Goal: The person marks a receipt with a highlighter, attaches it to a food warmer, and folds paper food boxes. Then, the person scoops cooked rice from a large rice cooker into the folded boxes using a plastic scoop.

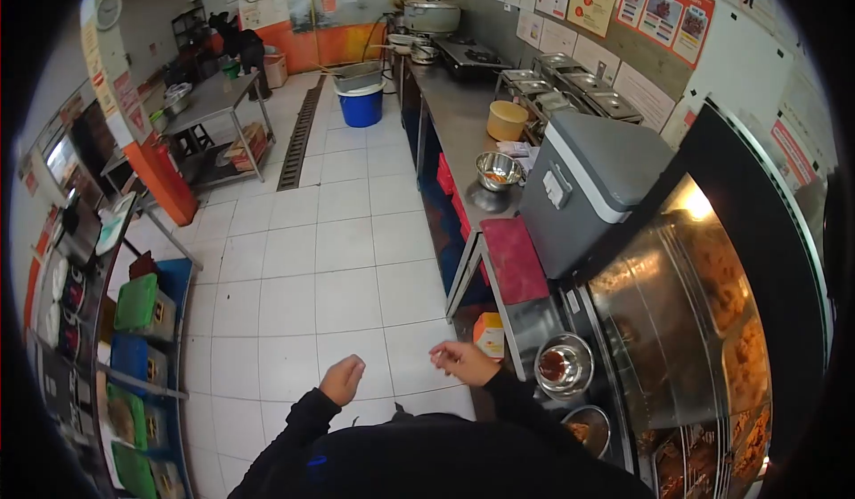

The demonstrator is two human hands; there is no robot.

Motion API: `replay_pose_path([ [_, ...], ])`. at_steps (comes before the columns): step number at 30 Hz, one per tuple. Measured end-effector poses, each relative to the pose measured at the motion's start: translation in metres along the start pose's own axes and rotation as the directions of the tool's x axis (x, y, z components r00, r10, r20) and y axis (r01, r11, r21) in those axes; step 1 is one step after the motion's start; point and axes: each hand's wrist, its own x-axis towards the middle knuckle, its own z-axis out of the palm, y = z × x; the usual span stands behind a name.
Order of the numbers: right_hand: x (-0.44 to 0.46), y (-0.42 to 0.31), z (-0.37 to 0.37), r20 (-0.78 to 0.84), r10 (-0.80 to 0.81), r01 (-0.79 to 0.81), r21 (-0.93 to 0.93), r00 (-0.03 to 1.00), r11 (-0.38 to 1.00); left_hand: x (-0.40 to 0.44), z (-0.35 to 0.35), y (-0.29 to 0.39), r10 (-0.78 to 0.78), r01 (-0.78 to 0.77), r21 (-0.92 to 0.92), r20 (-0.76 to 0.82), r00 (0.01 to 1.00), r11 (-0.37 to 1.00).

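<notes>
Both of my hands are held in the air in front of my body, above the white tiled floor. My left hand (343, 380) is loosely closed, with its fingers together and nothing showing in them. To its right, my right hand (466, 362) has its fingers slightly bent and apart, holding nothing. Nearest to the right hand is an orange and white box (489, 334) below the counter. Beyond it on the counter stand a steel bowl with dark red sauce (554, 367) and another bowl with brown food (581, 431).
On the right are a lit food display case (677, 321), a grey cooler box (606, 165), a red cloth (515, 258) and a steel bowl (499, 170). Green-lidded bins (138, 303) fill the left shelf. A blue bucket (361, 109) stands ahead. A person (242, 46) bends at the back.
</notes>
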Motion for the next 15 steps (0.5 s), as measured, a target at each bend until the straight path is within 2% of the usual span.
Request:
replay_pose_path([
  [2,0.043,-0.006,-0.041,-0.076,-0.067,0.075,0.100,0.995,0.992,0.043,-0.018,-0.011,0.066,-0.064,0.100,-0.014,0.998,0.993],
  [4,0.083,-0.033,-0.090,-0.166,0.078,-0.061,0.102,0.983,0.993,0.084,-0.025,-0.028,0.090,-0.091,0.073,0.024,0.996,0.993],
  [5,0.106,-0.036,-0.114,-0.230,0.065,-0.035,0.135,0.971,0.990,0.104,-0.024,-0.041,0.103,-0.106,0.059,0.040,0.994,0.993],
  [6,0.130,-0.038,-0.137,-0.291,0.056,-0.007,0.165,0.955,0.986,0.123,-0.019,-0.057,0.018,-0.017,-0.010,0.028,0.999,1.000],
  [8,0.184,-0.033,-0.185,-0.376,0.014,0.042,0.141,0.927,0.989,0.160,-0.009,-0.084,-0.277,0.282,-0.164,0.054,0.959,0.945],
  [10,0.239,-0.046,-0.220,-0.392,0.050,0.045,0.231,0.919,0.972,0.182,0.003,-0.162,-0.349,0.334,0.252,0.015,0.937,0.908],
  [11,0.271,-0.044,-0.233,-0.389,0.026,0.085,0.263,0.921,0.961,0.177,0.003,-0.206,-0.535,0.489,0.336,0.056,0.843,0.805],
  [12,0.300,-0.050,-0.242,-0.372,0.001,0.108,0.274,0.928,0.956,0.172,0.002,-0.236,-0.652,0.591,0.354,0.078,0.754,0.725],
  [14,0.359,-0.061,-0.249,-0.290,-0.035,0.127,0.304,0.956,0.944,0.154,-0.001,-0.275,-0.829,0.768,0.339,0.076,0.554,0.544],
  [15,0.379,-0.086,-0.253,-0.195,-0.173,0.239,0.392,0.965,0.888,0.147,-0.003,-0.282,-0.866,0.825,0.284,0.044,0.498,0.489],
])
